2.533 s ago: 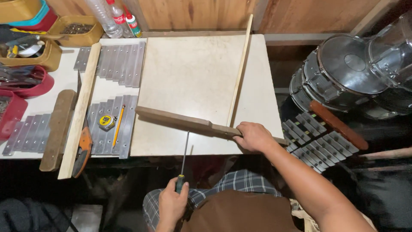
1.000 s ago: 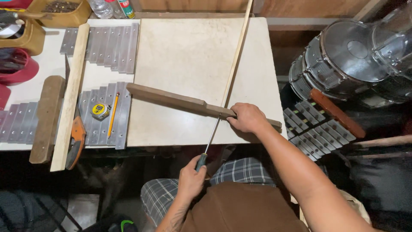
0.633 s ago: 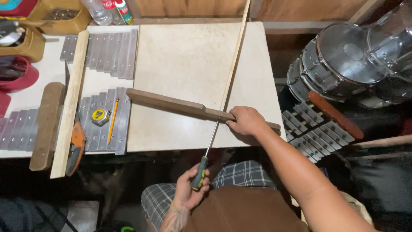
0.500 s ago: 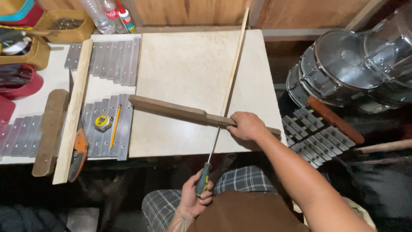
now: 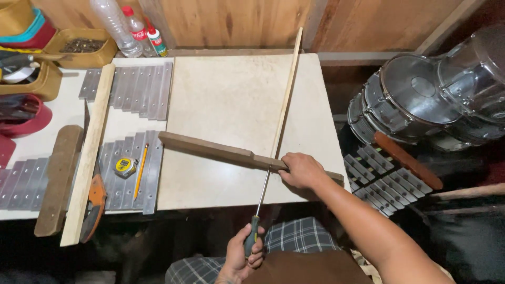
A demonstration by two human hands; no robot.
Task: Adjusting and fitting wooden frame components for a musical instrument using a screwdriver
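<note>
At the counter's far left corner a yellow tray holds small dark bits, too small to tell; the right hand presses its closed fingers on the dark wooden bar lying across the counter; the left hand, below the counter's edge, grips the screwdriver, whose shaft points up to the bar.

Two bare hands – left hand, right hand; one long-shafted screwdriver with dark green-yellow handle; one dark brown shaped wooden bar; one thin pale wooden strip; one wide pale wooden plank; one dark wooden block; one yellow tape measure; one yellow pencil; three plastic bottles; shiny metal drums – at least three, exact count unclear.
</note>
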